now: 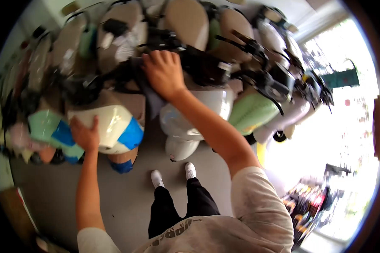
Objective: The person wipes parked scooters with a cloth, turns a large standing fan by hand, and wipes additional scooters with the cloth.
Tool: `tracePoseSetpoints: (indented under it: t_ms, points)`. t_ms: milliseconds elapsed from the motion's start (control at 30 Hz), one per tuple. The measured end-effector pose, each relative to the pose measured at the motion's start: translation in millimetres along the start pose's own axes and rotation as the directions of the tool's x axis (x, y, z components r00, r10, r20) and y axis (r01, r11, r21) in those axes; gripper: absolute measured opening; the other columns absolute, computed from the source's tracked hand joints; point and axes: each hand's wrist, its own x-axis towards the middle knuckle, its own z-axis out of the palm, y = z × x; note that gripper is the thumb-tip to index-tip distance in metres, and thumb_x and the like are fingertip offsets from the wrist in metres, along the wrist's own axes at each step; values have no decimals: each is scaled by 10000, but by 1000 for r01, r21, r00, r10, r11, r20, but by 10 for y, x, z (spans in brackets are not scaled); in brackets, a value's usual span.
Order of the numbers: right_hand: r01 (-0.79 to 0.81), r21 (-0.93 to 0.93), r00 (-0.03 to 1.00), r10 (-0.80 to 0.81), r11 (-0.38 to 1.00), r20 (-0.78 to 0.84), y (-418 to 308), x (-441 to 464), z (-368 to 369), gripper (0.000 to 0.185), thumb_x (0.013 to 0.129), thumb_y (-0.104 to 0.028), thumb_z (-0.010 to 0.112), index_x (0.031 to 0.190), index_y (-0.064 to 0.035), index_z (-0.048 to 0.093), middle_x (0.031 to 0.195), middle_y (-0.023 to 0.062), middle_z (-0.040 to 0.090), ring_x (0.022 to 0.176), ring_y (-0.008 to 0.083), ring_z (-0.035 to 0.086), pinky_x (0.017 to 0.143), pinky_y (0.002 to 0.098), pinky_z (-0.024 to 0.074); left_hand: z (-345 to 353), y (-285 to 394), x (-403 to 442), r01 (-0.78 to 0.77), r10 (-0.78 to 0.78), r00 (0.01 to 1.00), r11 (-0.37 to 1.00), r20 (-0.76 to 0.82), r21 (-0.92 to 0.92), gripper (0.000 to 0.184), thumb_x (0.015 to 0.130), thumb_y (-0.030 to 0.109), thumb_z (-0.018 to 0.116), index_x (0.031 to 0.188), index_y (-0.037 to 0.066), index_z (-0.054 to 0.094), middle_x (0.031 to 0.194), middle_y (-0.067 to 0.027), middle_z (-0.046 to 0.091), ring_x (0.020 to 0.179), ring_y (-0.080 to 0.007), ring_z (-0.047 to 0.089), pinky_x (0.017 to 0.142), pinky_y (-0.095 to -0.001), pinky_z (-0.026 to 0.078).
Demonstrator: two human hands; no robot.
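Observation:
A row of scooters fills the upper view, with their fronts toward me. My left hand point(85, 134) lies on the left edge of a cream scooter front panel point(109, 120), its fingers open and its thumb apart. Blue film point(131, 134) covers the panel's lower right corner. My right hand point(165, 75) reaches over the dark handlebar area and presses on a dark grey cloth point(153, 100), which hangs down from under the palm. Just right of that cloth stands a white scooter front point(196, 114). The fingertips of my right hand are slightly blurred.
On the left is a mint-green scooter front point(46, 125) with blue film; a light green one point(253, 110) stands on the right. Handlebars and brake levers point(268, 86) jut out between them. Grey floor point(126, 198) lies under my feet. Bright windows and a cluttered pile point(310, 202) are at right.

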Motion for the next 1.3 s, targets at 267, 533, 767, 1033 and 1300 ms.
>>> tracePoseSetpoints:
  t_ms: [267,533,767,1033,1300]
  points:
    - [-138,144,954,93,980,286,-185,54,298,394,970,-457,531,978,-97,691,929,92,704,894,252,659,820,396,427,105,-94,69,62,-63,986,998,156,9,1063,873,789,496,1466,-88,404,1486,-302,427,1356,-430,452,1119,-466,391]
    - [-274,332,929,159,902,335,-191,18,789,462,951,-531,538,889,-108,714,910,102,713,856,269,687,678,408,529,192,-247,190,34,-39,968,999,246,23,1052,877,793,481,1461,-80,421,1461,-284,475,1316,-423,503,1094,-447,417]
    - [-349,446,913,406,824,-34,-394,-186,989,354,868,-382,646,913,-40,723,990,180,618,975,357,590,667,401,535,75,-75,215,93,-97,956,995,277,29,1053,874,808,456,1453,-71,440,1426,-277,516,1281,-417,537,1044,-473,453]
    - [-360,196,931,364,912,15,-368,-127,756,344,864,-386,611,1012,-124,778,1127,111,679,1147,332,540,1037,541,365,119,-66,266,58,-56,965,998,257,-2,952,899,733,519,1355,-103,522,1318,-328,576,1200,-455,586,993,-478,494]
    - [-106,286,990,129,952,-61,-449,-160,-36,278,931,-333,599,1014,-107,738,1028,107,683,1010,320,599,898,488,423,126,-512,-73,-42,21,977,995,212,94,981,853,719,586,1390,-96,488,1370,-313,541,1272,-439,527,1062,-481,428]
